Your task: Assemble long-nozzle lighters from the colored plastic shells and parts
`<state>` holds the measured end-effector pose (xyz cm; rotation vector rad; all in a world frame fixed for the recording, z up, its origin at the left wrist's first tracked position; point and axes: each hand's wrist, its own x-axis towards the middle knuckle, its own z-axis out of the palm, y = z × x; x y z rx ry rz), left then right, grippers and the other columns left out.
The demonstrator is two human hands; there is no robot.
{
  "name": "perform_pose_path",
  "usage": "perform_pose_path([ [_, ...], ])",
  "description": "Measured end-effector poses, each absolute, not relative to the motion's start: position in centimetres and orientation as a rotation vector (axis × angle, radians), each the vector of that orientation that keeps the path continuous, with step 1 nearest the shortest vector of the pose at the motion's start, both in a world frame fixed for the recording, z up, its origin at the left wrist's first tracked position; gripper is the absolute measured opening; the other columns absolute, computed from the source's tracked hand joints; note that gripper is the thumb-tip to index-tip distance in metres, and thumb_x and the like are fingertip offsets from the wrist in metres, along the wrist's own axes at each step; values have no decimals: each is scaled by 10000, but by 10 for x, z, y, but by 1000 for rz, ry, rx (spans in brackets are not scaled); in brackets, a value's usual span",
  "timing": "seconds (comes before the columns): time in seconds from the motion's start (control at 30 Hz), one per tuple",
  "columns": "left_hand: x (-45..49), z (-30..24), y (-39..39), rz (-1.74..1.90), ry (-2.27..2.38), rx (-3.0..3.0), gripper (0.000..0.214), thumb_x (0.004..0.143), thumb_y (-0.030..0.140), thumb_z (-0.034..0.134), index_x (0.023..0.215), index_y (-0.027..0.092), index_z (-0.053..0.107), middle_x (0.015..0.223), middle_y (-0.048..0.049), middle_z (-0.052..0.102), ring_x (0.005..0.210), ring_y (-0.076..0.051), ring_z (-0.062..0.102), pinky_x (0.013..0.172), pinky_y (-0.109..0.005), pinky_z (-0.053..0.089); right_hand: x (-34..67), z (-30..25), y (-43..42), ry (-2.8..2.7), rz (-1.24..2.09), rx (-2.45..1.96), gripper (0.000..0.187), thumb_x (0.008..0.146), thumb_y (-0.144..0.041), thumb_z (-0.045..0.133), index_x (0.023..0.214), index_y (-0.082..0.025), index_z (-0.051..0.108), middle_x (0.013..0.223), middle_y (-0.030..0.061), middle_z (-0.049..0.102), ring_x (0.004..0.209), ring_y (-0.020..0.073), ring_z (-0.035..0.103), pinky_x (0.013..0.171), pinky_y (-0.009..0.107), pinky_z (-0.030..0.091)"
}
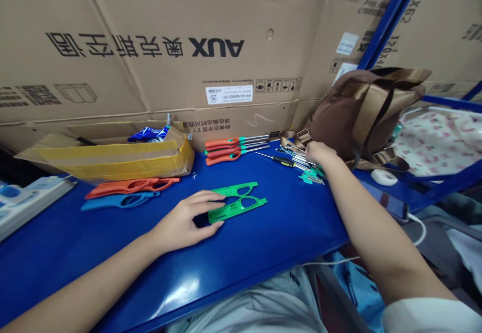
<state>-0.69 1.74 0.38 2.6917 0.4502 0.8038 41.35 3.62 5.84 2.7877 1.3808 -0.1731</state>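
My left hand (190, 220) rests on the blue table with fingers spread, its fingertips at the left ends of two green plastic casing halves (236, 209). The upper half (235, 189) lies just behind the lower one, and each has a loop-shaped opening. At the back right, my right hand (319, 153) reaches into a pile of thin metal rods and small teal parts (311, 176). Its fingers are curled down, and whatever lies between them is hidden. Beside the pile is a black and yellow screwdriver (282, 161).
Several orange-and-teal lighters (224, 150) lie at the back. Orange (130, 187) and blue casings (120, 201) are stacked in front of a yellow-taped cardboard box (124, 159). A power strip (33, 202) is at left; a brown backpack (350, 112) and a charging phone (384, 200) are at right.
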Motion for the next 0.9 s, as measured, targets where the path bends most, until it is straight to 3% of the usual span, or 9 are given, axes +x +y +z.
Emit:
perform_pose_path([
  [0.1,-7,4,18,738,453,2709,330,910,282,698,1231,212,711,1295,-98,706,1216,-241,659,1042,-388,568,420,53,40,1365,-198,2762,344,984,-362,624,1277,-183,615,1299,105,627,1111,235,646,933,444,567],
  [0.33,-8,4,19,616,459,2750,388,943,298,652,1328,247,668,1383,-86,659,1298,-250,608,1097,-418,530,423,50,42,1373,-198,2753,363,984,-370,626,1293,-180,603,1302,101,621,1104,231,646,926,446,570],
  [0.57,-7,3,19,629,451,2787,380,951,281,635,1326,238,679,1338,-92,693,1269,-254,636,1092,-423,535,415,60,35,1505,-47,2846,252,874,-271,669,1119,-213,681,1190,149,703,1129,337,667,831,403,545],
  [0.9,-6,7,18,746,498,2828,288,947,305,636,1172,183,766,1202,-107,759,1133,-262,714,994,-412,601,391,61,30,1954,315,2894,148,904,-258,558,1032,-237,629,1071,90,737,982,290,682,687,326,463],
])
